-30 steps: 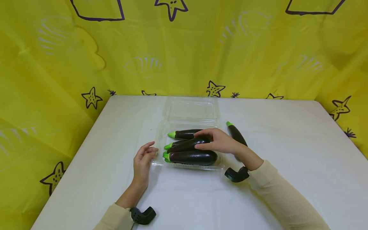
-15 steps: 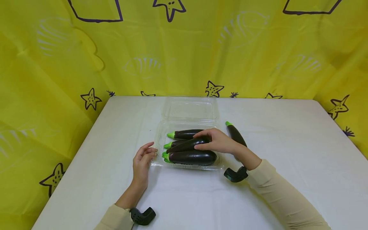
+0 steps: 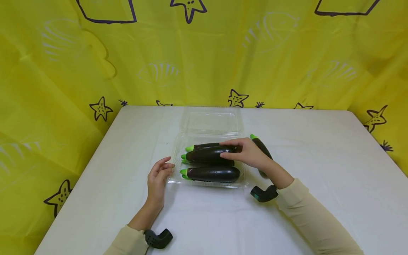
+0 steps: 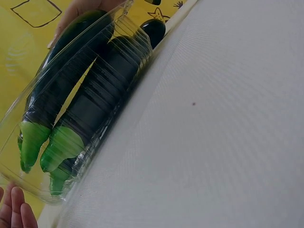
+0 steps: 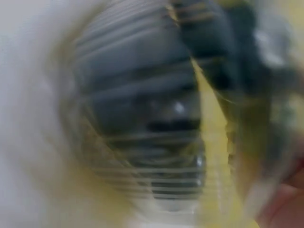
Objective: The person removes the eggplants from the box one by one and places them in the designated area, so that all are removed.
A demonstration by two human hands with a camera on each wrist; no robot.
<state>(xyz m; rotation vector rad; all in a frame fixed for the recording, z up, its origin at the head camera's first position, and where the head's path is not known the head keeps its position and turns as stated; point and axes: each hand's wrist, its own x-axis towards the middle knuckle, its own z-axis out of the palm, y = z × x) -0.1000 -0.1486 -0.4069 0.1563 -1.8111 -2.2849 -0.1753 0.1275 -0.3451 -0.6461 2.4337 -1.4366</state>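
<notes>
Well, right fingers (image 3: 232,142) pinch eggplant (image 3: 204,154) from above.

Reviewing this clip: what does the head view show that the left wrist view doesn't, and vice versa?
Head only: the left sleeve, the black device on that wrist, and the green tip of the eggplant outside the container.
Left wrist only: a dark speck on the table in front of the container.
Both: eggplants inside, the table, the yellow backdrop, and at least part of the left hand and right hand.
</notes>
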